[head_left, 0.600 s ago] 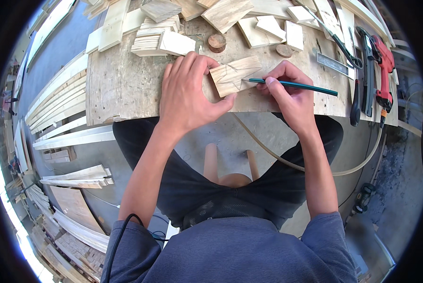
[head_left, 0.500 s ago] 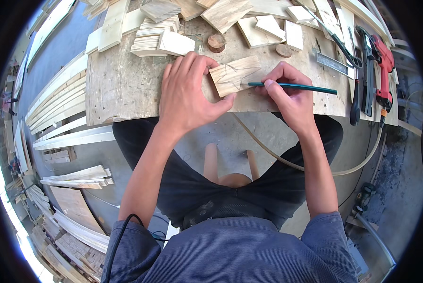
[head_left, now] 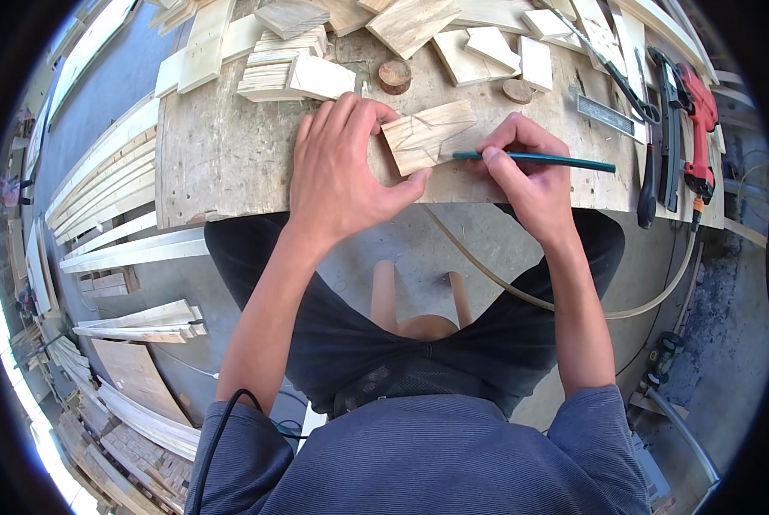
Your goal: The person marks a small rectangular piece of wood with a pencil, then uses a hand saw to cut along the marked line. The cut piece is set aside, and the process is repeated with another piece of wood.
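A small wooden block with dark pencil lines on its face lies near the front edge of the workbench. My left hand grips the block's left end, thumb at the near corner and fingers at the far side. In my right hand is a dark green pencil, pinched between thumb and fingers. Its tip points left, at the block's lower right edge; whether it touches the wood I cannot tell. Two round wood discs, one darker and one lighter, lie just beyond the block.
Stacked thin wood pieces and loose offcuts cover the bench's far side. At right lie a metal-bladed square, scissors and a red nail gun with a hose. Long boards are piled at left.
The pencil and my right hand have shifted very slightly to the right, the tip now nearer the block's edge. My left hand keeps its hold on the block.
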Tool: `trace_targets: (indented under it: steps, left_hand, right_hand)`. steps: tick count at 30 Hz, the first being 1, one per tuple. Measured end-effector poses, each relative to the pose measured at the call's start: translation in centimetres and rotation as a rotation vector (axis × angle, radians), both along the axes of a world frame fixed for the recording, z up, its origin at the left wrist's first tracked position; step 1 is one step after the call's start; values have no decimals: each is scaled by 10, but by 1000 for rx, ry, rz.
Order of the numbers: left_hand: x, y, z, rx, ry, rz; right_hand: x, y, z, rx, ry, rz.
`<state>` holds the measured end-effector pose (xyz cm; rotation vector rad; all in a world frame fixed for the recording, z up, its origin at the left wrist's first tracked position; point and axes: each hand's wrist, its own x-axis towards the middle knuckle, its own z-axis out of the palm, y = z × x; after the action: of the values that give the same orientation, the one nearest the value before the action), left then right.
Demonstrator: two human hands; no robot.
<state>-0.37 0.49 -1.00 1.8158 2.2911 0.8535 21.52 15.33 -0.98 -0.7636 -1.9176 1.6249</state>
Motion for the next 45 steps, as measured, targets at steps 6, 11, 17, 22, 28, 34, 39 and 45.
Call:
trace_targets:
  steps: [6,11,17,22,28,34,39,45]
  left_hand:
    - [0,0,0,-2,4,2]
    - [0,0,0,47,19,-1]
    - [-1,-3,6,-19,38,-68]
    - [-1,-5,7,43,-34,-163]
    - [0,-5,7,15,-83,-157]
    - [0,-4,9,41,-91,-165]
    - [0,-3,8,20,-74,-166]
    - [-1,-2,8,49,-86,-181]
  right_hand:
    - [1,-1,4,-83,-45,-40]
    - [0,-2,4,-52,-3,-4]
    - [5,3,-4,-112,116,-135]
    - [1,-1,-3,-88,131,-206]
    - [4,-3,1,-93,80,-96]
    - [-2,-9,6,4,16,-69]
    - [-2,-8,-2,89,31,-43]
    - [-3,-9,-1,112,38,-61]
